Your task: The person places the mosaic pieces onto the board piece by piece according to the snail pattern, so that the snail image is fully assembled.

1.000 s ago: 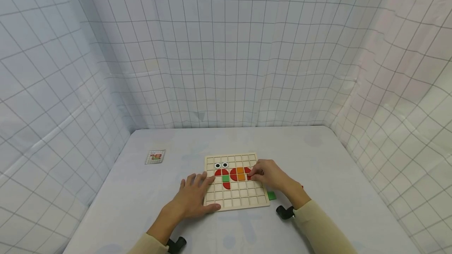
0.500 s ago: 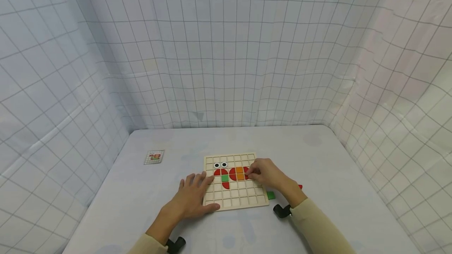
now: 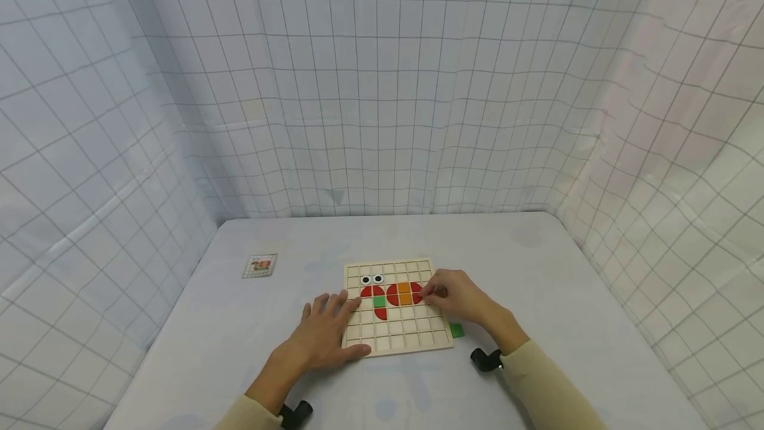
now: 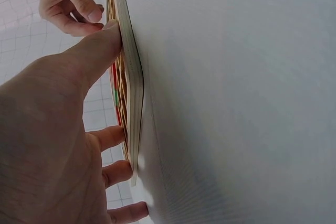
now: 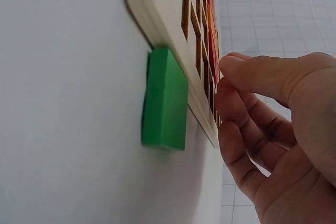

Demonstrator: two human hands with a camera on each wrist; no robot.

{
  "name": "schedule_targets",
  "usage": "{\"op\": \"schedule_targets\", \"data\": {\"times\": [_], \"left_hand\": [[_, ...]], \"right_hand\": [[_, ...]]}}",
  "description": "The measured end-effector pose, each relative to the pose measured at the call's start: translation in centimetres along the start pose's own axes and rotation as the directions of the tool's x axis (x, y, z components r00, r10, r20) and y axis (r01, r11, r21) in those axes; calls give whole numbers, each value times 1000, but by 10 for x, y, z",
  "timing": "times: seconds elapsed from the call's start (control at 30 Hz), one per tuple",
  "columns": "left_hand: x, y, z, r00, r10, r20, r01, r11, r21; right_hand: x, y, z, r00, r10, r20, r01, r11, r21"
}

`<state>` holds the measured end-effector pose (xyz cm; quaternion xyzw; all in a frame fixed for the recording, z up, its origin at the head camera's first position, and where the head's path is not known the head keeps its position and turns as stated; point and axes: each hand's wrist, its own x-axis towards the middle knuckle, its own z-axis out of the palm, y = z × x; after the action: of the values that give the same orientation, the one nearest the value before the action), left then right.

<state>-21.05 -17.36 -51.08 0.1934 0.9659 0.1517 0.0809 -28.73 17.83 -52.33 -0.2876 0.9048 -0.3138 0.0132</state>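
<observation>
A pale wooden grid board (image 3: 394, 344) lies on the table, bearing coloured tiles. My left hand (image 3: 327, 332) rests spread on its left side, thumb on the near edge in the left wrist view. My right hand (image 3: 459, 294) is bent over the right side, thumb and index fingertips right at a red quarter-circle tile (image 3: 416, 298). I cannot tell whether they pinch it. That tile sits beside two orange squares (image 3: 405, 293), with more red quarter-circles on both sides. Two eye tiles (image 3: 372, 279), red quarter-circles (image 3: 380, 314) and a green square (image 3: 379, 301) lie further left.
A loose green block (image 5: 169, 103) lies against the board's right edge, below my right hand. A small picture card (image 3: 260, 265) lies at the back left. White grid-patterned curtains (image 3: 382, 118) stand behind the table and at both sides.
My right hand has shifted slightly to the right, and more of the red tiles at its fingertips shows. The loose red piece by my right wrist is now hidden. The left hand stays in place.
</observation>
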Motion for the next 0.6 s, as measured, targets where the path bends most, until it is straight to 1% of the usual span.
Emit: {"op": "schedule_targets", "data": {"times": [0.1,0.17,0.33,0.43,0.6], "left_hand": [[0,1,0,1000,-1,0,1,1000,4],[0,1,0,1000,-1,1,1,1000,1],[1,0,1,1000,2,4,-2,1000,-4],[2,-2,3,1000,1,5,-1,1000,5],[4,-5,5,1000,-2,5,2,1000,2]], "right_hand": [[-5,3,-3,999,-35,-15,35,999,-3],[-10,5,-5,999,-41,-12,41,999,-5],[-24,11,-11,1000,-12,8,12,1000,8],[-33,16,-14,1000,-25,5,25,1000,7],[-46,23,-16,1000,-21,11,21,1000,18]]}}
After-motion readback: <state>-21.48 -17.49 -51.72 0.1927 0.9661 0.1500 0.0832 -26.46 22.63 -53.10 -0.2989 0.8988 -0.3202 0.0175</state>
